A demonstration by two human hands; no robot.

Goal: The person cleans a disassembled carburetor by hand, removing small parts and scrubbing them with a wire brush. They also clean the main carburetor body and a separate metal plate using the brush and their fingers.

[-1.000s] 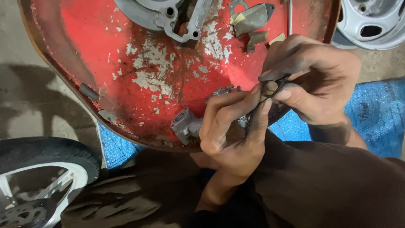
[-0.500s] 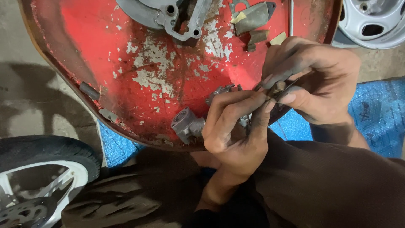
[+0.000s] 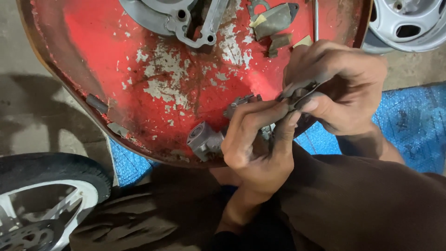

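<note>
Item: small grey metal part, flat and elongated, lying over the lower right of the worn red-painted metal panel. Long axis runs from lower left up to upper right; upper-right end is tucked under our right hand, lower-left end meets our left hand.

Grip: right thumb and forefinger closed tight on the part. Left fingers curled shut round a grey metal assembly just below-left of it; how much of the assy is in the palm we cannot tell.

Vs. 0.5 s ago: hands and part sit about the same on the panel, tilt unchanged, no real shift.

Surroundings, all rel. to the panel:
- grey cylindrical metal fitting at its bottom rim, just left of our left hand.
- grey cast bracket at its top centre.
- small dark metal clip at its top right.
- silver wheel rim beyond its right edge.
- black tyre with white rim below-left.
- blue sheet under its lower right.

Our left hand hides the assy's lower half.
</note>
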